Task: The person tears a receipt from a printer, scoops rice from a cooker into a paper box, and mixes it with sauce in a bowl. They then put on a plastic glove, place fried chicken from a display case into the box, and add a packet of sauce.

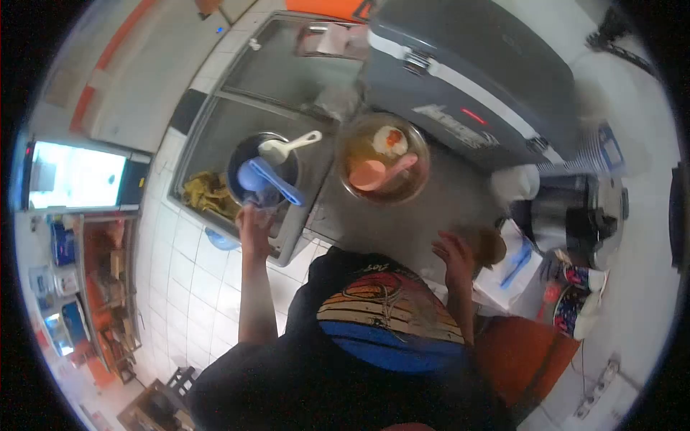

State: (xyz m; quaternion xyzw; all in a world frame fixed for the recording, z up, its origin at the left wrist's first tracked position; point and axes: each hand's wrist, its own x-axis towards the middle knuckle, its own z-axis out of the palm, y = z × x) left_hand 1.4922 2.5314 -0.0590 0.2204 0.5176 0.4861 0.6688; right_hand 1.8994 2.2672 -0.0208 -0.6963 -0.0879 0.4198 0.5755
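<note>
Head cam view, so we're looking down past the shirt at both hands. Left hand (255,228) is up at the near side of a dark pot (248,149), fingertips at some see-through plastic (264,202). It's pretty blurry there, so I can't tell if the fingers are really gripping it or just touching. Right hand (454,253) is open with the fingers loosely spread, holding nothing that I can make out, just beside a blurry brown thing (489,246).

Moving out from there, the pot has a blue ladle (277,181) and a white ladle (293,146) lying across it, and some crumpled yellowish stuff (205,192) sits right next to it on the left. Between the hands but further back, a metal bowl (426,169) sits on the gray surface (374,230), with a pink scoop (368,175) in it plus a white lump with orange-red on top. Behind that is a big dark gray cooler (474,65). Off to the right: white paper (514,266) with a blue mark, then a dark, rounded cooker (560,212).
</note>
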